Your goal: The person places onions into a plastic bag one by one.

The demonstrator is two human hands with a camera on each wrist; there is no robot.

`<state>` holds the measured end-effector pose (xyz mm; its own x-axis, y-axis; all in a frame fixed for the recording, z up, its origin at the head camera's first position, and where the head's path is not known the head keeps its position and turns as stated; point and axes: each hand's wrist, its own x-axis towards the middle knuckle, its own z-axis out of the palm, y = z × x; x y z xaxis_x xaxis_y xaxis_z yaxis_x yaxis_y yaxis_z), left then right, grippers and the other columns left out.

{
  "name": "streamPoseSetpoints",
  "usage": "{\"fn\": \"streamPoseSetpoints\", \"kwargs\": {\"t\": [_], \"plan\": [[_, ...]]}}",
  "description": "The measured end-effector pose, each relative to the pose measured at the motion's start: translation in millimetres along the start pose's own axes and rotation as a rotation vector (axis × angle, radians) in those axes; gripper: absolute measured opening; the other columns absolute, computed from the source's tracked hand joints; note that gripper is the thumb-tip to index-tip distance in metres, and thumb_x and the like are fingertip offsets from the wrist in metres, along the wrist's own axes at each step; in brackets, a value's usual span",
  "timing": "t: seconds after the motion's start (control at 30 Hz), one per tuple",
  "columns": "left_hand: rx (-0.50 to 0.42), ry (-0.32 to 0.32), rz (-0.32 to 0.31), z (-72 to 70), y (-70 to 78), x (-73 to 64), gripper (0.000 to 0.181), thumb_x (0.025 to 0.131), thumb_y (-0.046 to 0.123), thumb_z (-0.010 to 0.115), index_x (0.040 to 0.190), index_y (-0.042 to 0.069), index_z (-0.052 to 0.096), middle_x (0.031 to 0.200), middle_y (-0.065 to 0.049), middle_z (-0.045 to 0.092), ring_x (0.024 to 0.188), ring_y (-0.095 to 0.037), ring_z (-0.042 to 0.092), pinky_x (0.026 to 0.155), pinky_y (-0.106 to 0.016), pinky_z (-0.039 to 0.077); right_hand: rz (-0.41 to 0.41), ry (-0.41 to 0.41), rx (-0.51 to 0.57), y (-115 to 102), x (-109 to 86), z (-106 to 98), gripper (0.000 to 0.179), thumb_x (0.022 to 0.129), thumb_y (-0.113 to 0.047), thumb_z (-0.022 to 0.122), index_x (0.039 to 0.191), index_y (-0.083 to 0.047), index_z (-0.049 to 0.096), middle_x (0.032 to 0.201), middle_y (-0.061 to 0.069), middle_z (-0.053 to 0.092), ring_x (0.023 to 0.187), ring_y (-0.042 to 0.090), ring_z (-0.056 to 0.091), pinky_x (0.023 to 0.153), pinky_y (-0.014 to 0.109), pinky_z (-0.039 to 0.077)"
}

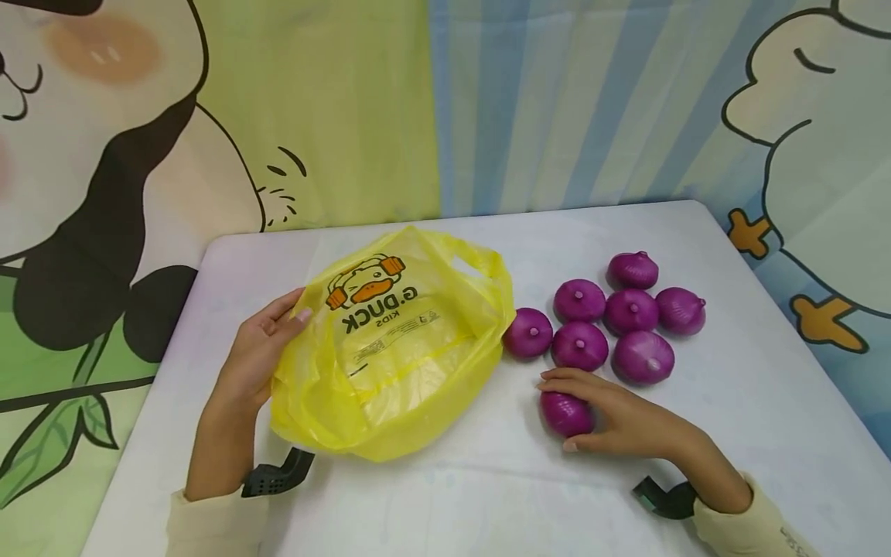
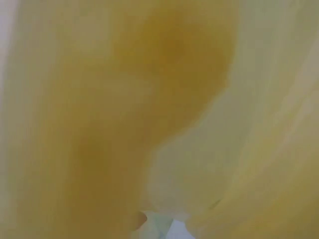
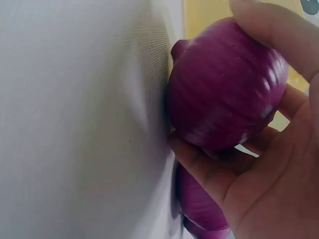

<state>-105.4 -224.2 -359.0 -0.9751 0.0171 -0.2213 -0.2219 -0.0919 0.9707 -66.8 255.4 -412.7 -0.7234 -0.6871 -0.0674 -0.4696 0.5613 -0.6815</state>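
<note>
My left hand (image 1: 261, 352) pinches the left rim of a yellow plastic bag (image 1: 445, 379) printed with a duck and mirrored lettering. The bag's mouth is spread towards me, and only its see-through folds show inside. In the left wrist view the yellow film (image 2: 269, 149) covers nearly everything, so the fingers are hidden there. To the right, my right hand (image 1: 626, 414) curls its fingers and thumb round a purple onion (image 1: 565, 415) on the table. The right wrist view shows that onion (image 3: 227, 84) between thumb and fingers, its stem end against the white surface.
Several more purple onions (image 1: 629, 311) lie in a cluster behind the right hand, the leftmost onion (image 1: 528, 333) beside the bag's edge. They all stand on a white-covered table (image 1: 445, 510). A printed cartoon curtain (image 1: 334, 116) hangs behind it.
</note>
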Motion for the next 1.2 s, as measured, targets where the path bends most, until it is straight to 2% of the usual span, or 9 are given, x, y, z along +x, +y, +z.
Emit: {"fn": "streamPoseSetpoints", "kwargs": {"t": [0.1, 0.2, 0.37, 0.53, 0.67, 0.77, 0.93, 1.1, 1.2], "plan": [[0.076, 0.027, -0.015, -0.3, 1.1, 0.3, 0.066, 0.094, 0.015, 0.067, 0.151, 0.007, 0.034, 0.145, -0.017, 0.042, 0.106, -0.018, 0.064, 0.084, -0.028, 0.054, 0.003, 0.016, 0.029, -0.1, 1.6, -0.5, 0.075, 0.078, -0.040, 0.081, 0.144, -0.026, 0.047, 0.146, -0.007, 0.043, 0.134, 0.018, 0.038, 0.097, 0.042, 0.050], [0.084, 0.041, -0.003, -3.5, 0.3, 0.1, 0.059, 0.098, 0.007, 0.058, 0.151, 0.005, 0.032, 0.149, -0.019, 0.038, 0.109, -0.016, 0.061, 0.086, -0.026, 0.053, -0.003, 0.037, 0.054, -1.7, 3.7, -3.4, 0.075, 0.079, -0.042, 0.081, 0.144, -0.025, 0.048, 0.145, -0.010, 0.044, 0.134, 0.016, 0.039, 0.096, 0.041, 0.050], [-0.006, -0.004, 0.038, -5.7, 1.4, -4.1, 0.054, 0.100, 0.003, 0.050, 0.151, 0.003, 0.031, 0.148, -0.019, 0.036, 0.115, -0.018, 0.058, 0.089, -0.027, 0.051, -0.065, 0.078, 0.069, -8.3, 5.5, -16.4, 0.074, 0.080, -0.036, 0.081, 0.144, -0.022, 0.048, 0.144, -0.005, 0.047, 0.133, 0.015, 0.040, 0.094, 0.040, 0.051], [-0.076, -0.066, 0.081, -5.4, 3.6, -8.0, 0.051, 0.102, 0.005, 0.047, 0.151, 0.003, 0.031, 0.151, -0.017, 0.033, 0.120, -0.020, 0.055, 0.092, -0.028, 0.050, -0.138, 0.121, 0.114, -15.7, 10.0, -33.6, 0.075, 0.078, -0.023, 0.084, 0.144, -0.020, 0.048, 0.144, -0.001, 0.048, 0.134, 0.012, 0.039, 0.092, 0.036, 0.053], [-0.109, -0.080, 0.097, -5.7, 2.8, -8.6, 0.051, 0.103, 0.008, 0.047, 0.151, 0.002, 0.031, 0.150, -0.017, 0.033, 0.118, -0.020, 0.056, 0.090, -0.028, 0.051, -0.191, 0.119, 0.177, -21.0, 17.2, -44.2, 0.076, 0.077, -0.013, 0.084, 0.144, -0.015, 0.047, 0.145, 0.002, 0.046, 0.135, 0.015, 0.037, 0.092, 0.034, 0.052], [-0.070, -0.050, 0.088, -4.3, 1.2, -7.2, 0.050, 0.104, 0.012, 0.047, 0.150, 0.002, 0.033, 0.147, -0.016, 0.037, 0.114, -0.018, 0.059, 0.089, -0.026, 0.052, -0.225, 0.104, 0.199, -23.9, 22.2, -49.3, 0.075, 0.078, -0.010, 0.082, 0.144, -0.012, 0.046, 0.145, 0.004, 0.045, 0.135, 0.017, 0.037, 0.091, 0.035, 0.053], [0.052, 0.017, 0.080, -0.8, 0.0, -5.4, 0.047, 0.104, 0.014, 0.046, 0.148, 0.002, 0.038, 0.144, -0.015, 0.041, 0.110, -0.016, 0.058, 0.086, -0.022, 0.053, -0.216, 0.085, 0.265, -29.0, 26.2, -56.1, 0.074, 0.079, -0.006, 0.080, 0.144, -0.011, 0.045, 0.145, 0.006, 0.044, 0.131, 0.019, 0.042, 0.087, 0.036, 0.055], [0.081, 0.034, 0.081, 0.8, -0.8, -3.8, 0.046, 0.104, 0.015, 0.046, 0.147, 0.003, 0.040, 0.145, -0.015, 0.040, 0.112, -0.018, 0.057, 0.087, -0.021, 0.052, -0.192, 0.120, 0.373, -37.2, 28.2, -65.6, 0.078, 0.076, 0.003, 0.078, 0.144, -0.011, 0.044, 0.142, 0.006, 0.045, 0.125, 0.021, 0.047, 0.081, 0.039, 0.058], [0.086, 0.037, 0.078, 0.7, -1.8, -3.2, 0.045, 0.104, 0.015, 0.046, 0.147, 0.003, 0.040, 0.144, -0.015, 0.041, 0.112, -0.017, 0.057, 0.088, -0.021, 0.051, -0.227, 0.156, 0.352, -43.0, 32.6, -71.9, 0.078, 0.074, 0.005, 0.078, 0.143, -0.009, 0.045, 0.140, 0.006, 0.047, 0.125, 0.022, 0.047, 0.079, 0.038, 0.058]]}}
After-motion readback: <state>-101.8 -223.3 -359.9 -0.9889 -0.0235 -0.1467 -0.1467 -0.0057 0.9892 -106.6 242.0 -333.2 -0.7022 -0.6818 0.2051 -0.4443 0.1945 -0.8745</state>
